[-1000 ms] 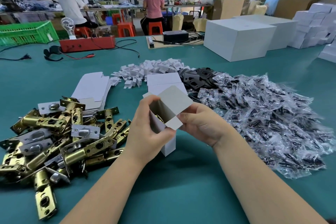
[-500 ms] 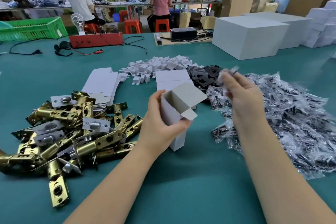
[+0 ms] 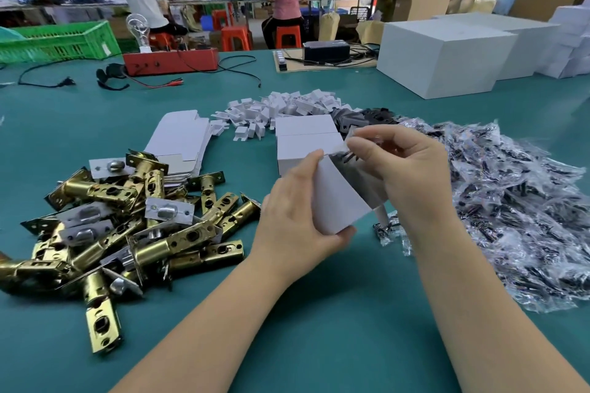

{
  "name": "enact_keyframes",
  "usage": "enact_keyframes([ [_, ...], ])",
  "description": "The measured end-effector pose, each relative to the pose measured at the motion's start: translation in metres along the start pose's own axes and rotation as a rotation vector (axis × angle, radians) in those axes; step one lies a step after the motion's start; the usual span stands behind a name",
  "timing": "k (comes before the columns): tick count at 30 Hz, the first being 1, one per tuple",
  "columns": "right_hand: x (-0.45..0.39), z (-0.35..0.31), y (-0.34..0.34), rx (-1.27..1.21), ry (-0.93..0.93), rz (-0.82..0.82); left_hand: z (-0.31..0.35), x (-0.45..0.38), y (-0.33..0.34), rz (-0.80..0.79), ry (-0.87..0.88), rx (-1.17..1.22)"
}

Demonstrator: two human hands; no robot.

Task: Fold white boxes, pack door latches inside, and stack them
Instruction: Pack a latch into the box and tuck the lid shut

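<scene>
My left hand (image 3: 297, 220) grips a small white box (image 3: 338, 198) held upright above the table, its top open. My right hand (image 3: 405, 169) pinches a clear screw packet (image 3: 348, 150) at the box's open mouth. A pile of brass door latches (image 3: 127, 223) lies to the left. Flat unfolded white boxes (image 3: 182, 140) are stacked behind that pile. Two closed white boxes (image 3: 306, 140) sit just beyond my hands.
A heap of clear screw packets (image 3: 510, 210) spreads to the right. Small white pieces (image 3: 284, 108) and black plates (image 3: 360, 118) lie behind. Large white cartons (image 3: 440, 54), a red device (image 3: 172, 60) with cables and a green crate (image 3: 57, 41) stand farther back. Persons sit at a far bench.
My right hand went to the packet heap, picked up one packet and brought it back to the mouth of the box. My left hand kept hold of the box.
</scene>
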State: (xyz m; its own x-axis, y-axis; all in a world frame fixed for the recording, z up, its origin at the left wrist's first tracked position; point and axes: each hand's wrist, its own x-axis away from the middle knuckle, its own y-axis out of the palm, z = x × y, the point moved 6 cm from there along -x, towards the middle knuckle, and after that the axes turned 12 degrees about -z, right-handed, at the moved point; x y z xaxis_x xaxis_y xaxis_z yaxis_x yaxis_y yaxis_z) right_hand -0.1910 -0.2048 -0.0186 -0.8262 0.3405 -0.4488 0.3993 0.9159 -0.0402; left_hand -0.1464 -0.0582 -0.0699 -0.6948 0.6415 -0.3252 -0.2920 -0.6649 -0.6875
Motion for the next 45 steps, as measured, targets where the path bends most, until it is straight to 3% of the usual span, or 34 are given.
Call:
enact_keyframes([
  [6,0.000,0.000,0.010,0.280,0.014,-0.084,-0.007,0.000,-0.004,0.050,-0.042,0.009],
  [10,0.005,-0.009,0.017,0.650,-0.162,-0.006,-0.008,-0.001,-0.002,0.026,-0.020,0.011],
  [12,0.000,-0.003,0.022,0.665,-0.070,-0.164,-0.007,0.000,-0.001,0.023,-0.006,0.012],
  [14,-0.001,0.006,0.025,0.503,0.091,-0.352,-0.008,0.000,-0.001,0.027,-0.010,0.016],
  [17,0.003,0.007,0.030,0.432,0.085,-0.466,-0.012,0.000,-0.001,0.060,-0.035,0.093],
  [20,-0.001,0.008,0.022,0.303,-0.008,-0.234,-0.021,0.000,-0.004,0.125,-0.104,0.248],
  [23,-0.006,0.023,0.008,0.069,0.180,-0.054,-0.022,0.002,-0.006,0.176,-0.089,0.367],
  [26,-0.004,0.035,0.011,-0.136,0.322,-0.296,-0.016,0.004,-0.012,0.211,-0.037,0.439],
  [29,0.004,0.025,0.024,-0.516,0.283,-0.571,-0.013,0.004,-0.019,0.253,0.003,0.540],
  [31,0.004,0.022,0.028,-0.493,0.217,-0.588,-0.012,0.004,-0.019,0.240,0.005,0.581],
  [35,-0.002,0.022,0.027,-0.334,0.112,-0.364,-0.007,0.006,-0.010,0.161,-0.005,0.545],
  [37,-0.001,0.025,0.029,-0.390,0.128,-0.399,-0.005,0.007,-0.007,0.151,0.001,0.550],
  [40,0.002,0.029,0.033,-0.707,0.226,-0.511,-0.009,0.007,-0.009,0.189,0.004,0.529],
  [45,0.005,0.033,0.033,-0.628,0.215,-0.591,-0.013,0.004,-0.015,0.224,-0.010,0.364],
])
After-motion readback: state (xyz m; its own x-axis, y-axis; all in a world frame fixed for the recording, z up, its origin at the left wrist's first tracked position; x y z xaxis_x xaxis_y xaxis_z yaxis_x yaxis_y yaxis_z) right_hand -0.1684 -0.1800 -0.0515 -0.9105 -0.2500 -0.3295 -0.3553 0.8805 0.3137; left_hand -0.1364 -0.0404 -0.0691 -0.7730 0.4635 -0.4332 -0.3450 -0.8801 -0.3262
